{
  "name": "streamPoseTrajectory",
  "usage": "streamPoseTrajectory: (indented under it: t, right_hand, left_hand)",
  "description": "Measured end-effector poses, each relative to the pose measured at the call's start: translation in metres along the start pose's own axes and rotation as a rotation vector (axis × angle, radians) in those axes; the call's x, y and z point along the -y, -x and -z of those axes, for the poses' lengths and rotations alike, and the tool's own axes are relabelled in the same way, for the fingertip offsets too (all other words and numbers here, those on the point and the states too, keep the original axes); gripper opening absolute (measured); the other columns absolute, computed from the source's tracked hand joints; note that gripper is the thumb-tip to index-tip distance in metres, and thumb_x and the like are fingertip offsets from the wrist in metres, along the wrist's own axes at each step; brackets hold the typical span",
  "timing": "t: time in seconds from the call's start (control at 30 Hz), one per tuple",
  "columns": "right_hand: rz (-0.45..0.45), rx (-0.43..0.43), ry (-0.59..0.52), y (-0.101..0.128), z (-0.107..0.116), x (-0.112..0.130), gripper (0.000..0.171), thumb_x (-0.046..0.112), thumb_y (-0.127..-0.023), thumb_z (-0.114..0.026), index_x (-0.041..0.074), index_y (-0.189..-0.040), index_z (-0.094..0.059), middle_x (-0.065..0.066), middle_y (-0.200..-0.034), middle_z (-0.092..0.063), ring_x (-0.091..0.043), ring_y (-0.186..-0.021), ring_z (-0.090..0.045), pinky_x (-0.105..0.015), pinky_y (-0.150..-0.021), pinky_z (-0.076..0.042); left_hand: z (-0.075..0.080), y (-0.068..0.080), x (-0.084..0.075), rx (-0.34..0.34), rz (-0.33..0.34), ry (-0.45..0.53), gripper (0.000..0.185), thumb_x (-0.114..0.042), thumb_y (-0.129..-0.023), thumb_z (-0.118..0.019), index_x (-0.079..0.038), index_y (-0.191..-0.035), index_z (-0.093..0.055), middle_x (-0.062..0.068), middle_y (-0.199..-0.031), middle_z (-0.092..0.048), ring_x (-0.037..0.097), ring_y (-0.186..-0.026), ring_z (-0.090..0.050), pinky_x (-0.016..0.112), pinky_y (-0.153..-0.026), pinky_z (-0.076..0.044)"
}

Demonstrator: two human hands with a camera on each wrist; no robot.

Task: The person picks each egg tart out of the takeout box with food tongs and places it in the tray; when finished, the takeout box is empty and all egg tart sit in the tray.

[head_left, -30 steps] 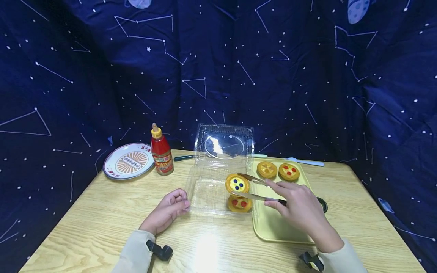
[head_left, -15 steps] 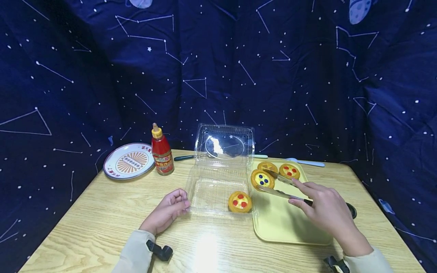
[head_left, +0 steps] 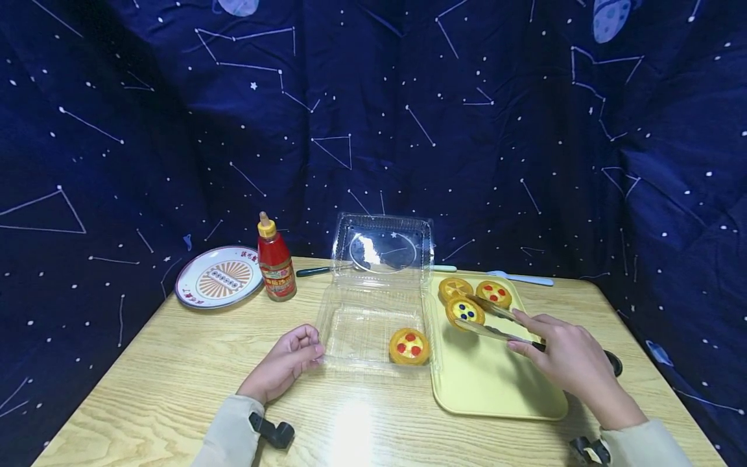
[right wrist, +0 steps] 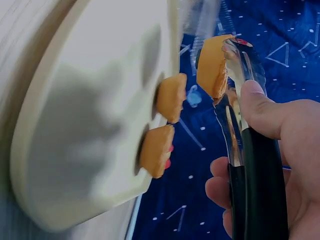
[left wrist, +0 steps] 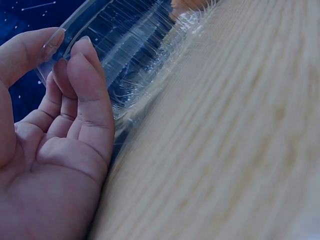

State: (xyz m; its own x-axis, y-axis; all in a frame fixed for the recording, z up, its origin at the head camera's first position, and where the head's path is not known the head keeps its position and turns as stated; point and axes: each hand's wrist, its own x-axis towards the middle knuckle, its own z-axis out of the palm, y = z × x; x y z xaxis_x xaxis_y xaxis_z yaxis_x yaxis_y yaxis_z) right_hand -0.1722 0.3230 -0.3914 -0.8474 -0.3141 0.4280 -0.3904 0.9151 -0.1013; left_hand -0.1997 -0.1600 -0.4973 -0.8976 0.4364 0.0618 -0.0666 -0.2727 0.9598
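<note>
In the head view my right hand point(head_left: 569, 353) grips a pair of tongs point(right wrist: 257, 175) with black handles and metal ends. Pinched between the tong tips is a tart with blue dots point(head_left: 465, 312), held up off the yellow tray point(head_left: 496, 389). The right wrist view shows a gap between this tart point(right wrist: 212, 65) and the tray. My left hand point(head_left: 286, 360) pinches the near left rim of a clear plastic clamshell container point(head_left: 358, 331), whose lid stands up. A red-dotted tart point(head_left: 409, 347) sits in the container's near right corner.
A plain-topped tart point(head_left: 454, 287) and another red-dotted tart point(head_left: 493, 294) lie at the tray's far end. Behind it is a light-blue fork point(head_left: 528, 279). A sauce bottle point(head_left: 276, 263) and a round plate point(head_left: 218, 277) stand at the back left, near a dark-handled utensil point(head_left: 313, 271).
My right hand has moved right, carrying the blue-dotted tart in the tongs from above the container to above the tray. My left hand has stayed at the container's rim.
</note>
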Motion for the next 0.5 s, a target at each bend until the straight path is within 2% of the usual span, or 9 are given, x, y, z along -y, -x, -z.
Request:
streamPoseTrajectory:
  t: [0.23,0.5]
  right_hand:
    - [-0.054,0.117,0.000,0.000,-0.012,-0.010,0.059,0.049,-0.084,-0.075,0.015,-0.131,-0.064,-0.013,-0.110,-0.070,-0.041,-0.087,-0.067,-0.057,-0.068,-0.052]
    - [-0.036,0.138,0.021,-0.001,-0.021,-0.013,0.059,0.049,-0.083,-0.075,0.013,-0.129,-0.066,-0.009,-0.104,-0.070,-0.040,-0.083,-0.067,-0.057,-0.066,-0.051]
  left_hand:
    - [-0.001,0.000,-0.001,0.017,-0.010,-0.007,0.012,-0.005,-0.097,-0.059,-0.005,-0.102,-0.048,0.002,-0.092,-0.054,0.016,-0.089,-0.058,0.027,-0.079,-0.053]
    - [-0.001,0.000,-0.002,0.015,-0.008,-0.008,0.011,-0.004,-0.097,-0.058,-0.006,-0.103,-0.048,0.002,-0.092,-0.054,0.015,-0.089,-0.058,0.027,-0.080,-0.053]
